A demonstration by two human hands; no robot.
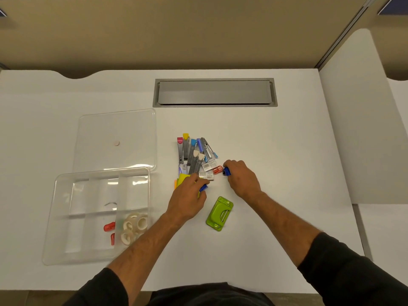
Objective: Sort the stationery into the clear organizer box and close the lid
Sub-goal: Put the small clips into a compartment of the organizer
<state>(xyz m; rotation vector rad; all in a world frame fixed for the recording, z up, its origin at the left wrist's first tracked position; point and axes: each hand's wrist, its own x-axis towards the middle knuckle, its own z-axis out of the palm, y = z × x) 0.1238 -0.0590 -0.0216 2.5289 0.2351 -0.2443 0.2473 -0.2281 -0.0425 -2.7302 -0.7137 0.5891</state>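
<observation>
**Both hands picking small blue pieces from the pile**

The right hand [241,176] curls its fingers round a small blue item [227,171]; the left hand [191,196] pinches another blue piece [203,187], probably so both travel together. Both are beside the stationery pile [195,155], whose long tools point away from the person. Left of the pile, the clear organizer box [66,217] sits open, its lid [117,138] behind it.

A flat white desk top [276,151] is lying under everything, with a brushed grey metal cable hatch [214,92] set into it. The clear plastic organizer box [57,217] is showing cream-white tape rolls [134,226] and small red plastic pieces [109,227]. The chrome staplers [194,151] are showing pink, yellow, blue and cream tips. A lime-green plastic hole punch [219,214] is lying alone. Black sleeves [344,261] are covering both arms.
</observation>
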